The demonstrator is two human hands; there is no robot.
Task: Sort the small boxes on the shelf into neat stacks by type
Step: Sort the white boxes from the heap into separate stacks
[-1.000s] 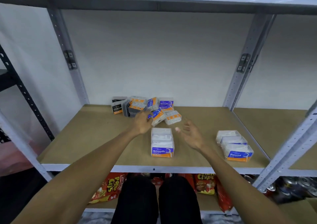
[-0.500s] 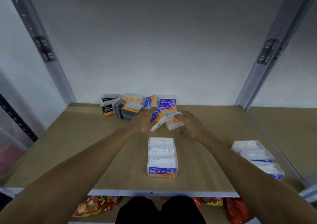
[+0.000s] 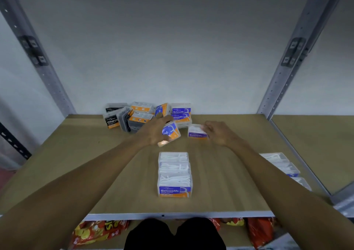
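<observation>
- Left hand [image 3: 155, 131] stretched to the back of the tan fibreboard shelf [image 3: 95, 163]; fingers [image 3: 164, 118] curled round a tilted clear plastic box with a blue-and-orange label ending in "nd" [image 3: 170, 131], lifted at one end off the board
- Right hand [image 3: 220, 132] just beside it to the right; fingers [image 3: 207, 128] closed on the right end of a small clear box with a blue "Smooth" label [image 3: 196, 132], low over the shelf, contact with the board not clear
- Behind both hands, against the pale grey back wall [image 3: 172, 48], an untidy heap: two stacked "Smooth" boxes [image 3: 181, 114]; a blue-labelled box standing on edge [image 3: 161, 109], touching the left fingertips; two grey boxes with orange-and-white labels [image 3: 140, 113]; a dark grey box on its side [image 3: 124, 118]; two black "Charcoal" boxes [image 3: 113, 116] at the far left
- Near the front edge, centred between the forearms, a neat row of three clear boxes of white floss picks, nearest one reading "Smooth" [image 3: 174, 175]; touching one another, well apart from the heap
- At the right edge of the shelf, partly hidden by the right forearm, a second row of clear boxes with blue labels [image 3: 283, 165]
- Grey perforated metal uprights [image 3: 293, 58] at both sides; red and yellow snack bags [image 3: 95, 232] on the shelf below
</observation>
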